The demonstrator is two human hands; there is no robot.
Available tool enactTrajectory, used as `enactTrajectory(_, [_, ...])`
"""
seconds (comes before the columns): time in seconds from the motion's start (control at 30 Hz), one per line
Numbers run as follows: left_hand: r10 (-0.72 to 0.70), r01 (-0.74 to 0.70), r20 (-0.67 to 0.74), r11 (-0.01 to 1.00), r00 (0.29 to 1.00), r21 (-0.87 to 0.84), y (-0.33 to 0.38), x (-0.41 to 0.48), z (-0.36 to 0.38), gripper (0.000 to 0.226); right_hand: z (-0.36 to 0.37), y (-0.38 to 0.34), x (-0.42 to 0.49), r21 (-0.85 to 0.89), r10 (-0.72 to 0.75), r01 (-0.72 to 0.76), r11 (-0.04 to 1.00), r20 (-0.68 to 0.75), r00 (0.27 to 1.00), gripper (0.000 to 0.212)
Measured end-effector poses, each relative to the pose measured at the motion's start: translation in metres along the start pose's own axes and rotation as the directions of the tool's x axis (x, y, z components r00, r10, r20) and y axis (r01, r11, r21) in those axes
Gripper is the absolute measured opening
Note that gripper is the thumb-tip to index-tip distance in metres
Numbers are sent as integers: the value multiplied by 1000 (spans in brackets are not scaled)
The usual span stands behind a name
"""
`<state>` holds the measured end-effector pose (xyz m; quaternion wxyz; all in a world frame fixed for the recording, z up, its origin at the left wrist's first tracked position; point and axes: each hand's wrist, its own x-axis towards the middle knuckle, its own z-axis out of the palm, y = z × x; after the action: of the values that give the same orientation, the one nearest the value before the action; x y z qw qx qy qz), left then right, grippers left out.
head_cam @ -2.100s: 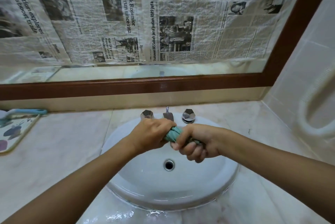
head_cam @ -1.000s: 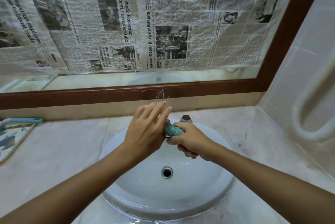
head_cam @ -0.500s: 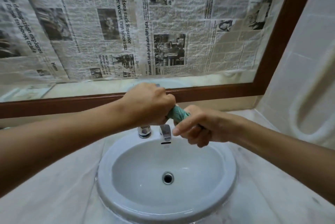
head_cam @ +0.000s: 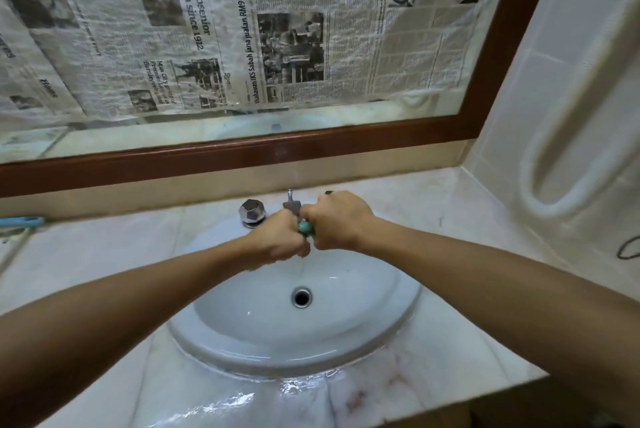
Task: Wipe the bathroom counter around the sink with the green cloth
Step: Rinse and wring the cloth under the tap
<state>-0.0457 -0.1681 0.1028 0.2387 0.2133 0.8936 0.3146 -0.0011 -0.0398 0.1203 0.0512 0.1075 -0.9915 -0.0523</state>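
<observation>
Since half a second ago both fists have dropped from in front of the mirror frame to just above the back of the basin, and the view has tilted down so that the wet front edge of the counter shows again. The mirror [head_cam: 242, 46], papered over with newspaper sheets, fills the top of the view inside its brown wooden frame [head_cam: 242, 157]; below it the pale marble counter [head_cam: 104, 254] runs wall to wall, with water pooled and glinting on its near edge; the white oval sink [head_cam: 294, 334] sits sunk in the middle, its drain [head_cam: 301, 297] open and dark. The left hand [head_cam: 277, 242] and right hand [head_cam: 337, 221] are both clenched tight, knuckles nearly touching, over the rear of the bowl; between them only a small twisted knot of the green cloth [head_cam: 305, 227] shows, gripped by both fists at once; a thin trickle falls from it toward the basin. Behind the fists stands a chrome tap knob [head_cam: 252, 212]; the spout [head_cam: 290, 200] is mostly hidden.
</observation>
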Motion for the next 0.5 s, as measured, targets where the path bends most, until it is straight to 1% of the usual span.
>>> enactTrajectory(0.07, [-70, 79, 63, 985, 996, -151, -9, -4, 9, 35, 6, -1, 1, -63, -56, 57, 996, 19, 998, 30])
enactTrajectory(0.13, [-108, 135, 110, 951, 988, -279, -14, -7, 15, 38, 7, -2, 2, -91, -101, 105, 990, 52, 994, 29])
enactTrajectory(0.27, [-111, 161, 135, 875, 985, -457, -13, -8, 16, 44, -2, 0, 8, -174, -140, 141, 975, 23, 990, 28])
enactTrajectory(0.37, [-121, 174, 137, 847, 983, -502, -8, -7, 12, 46, -8, 4, 11, -215, -155, 155, 964, 16, 988, 31])
enactTrajectory(0.5, [-108, 170, 154, 859, 982, -482, -4, -5, 9, 49, -8, 6, 11, -232, -139, 141, 962, 24, 990, 31])
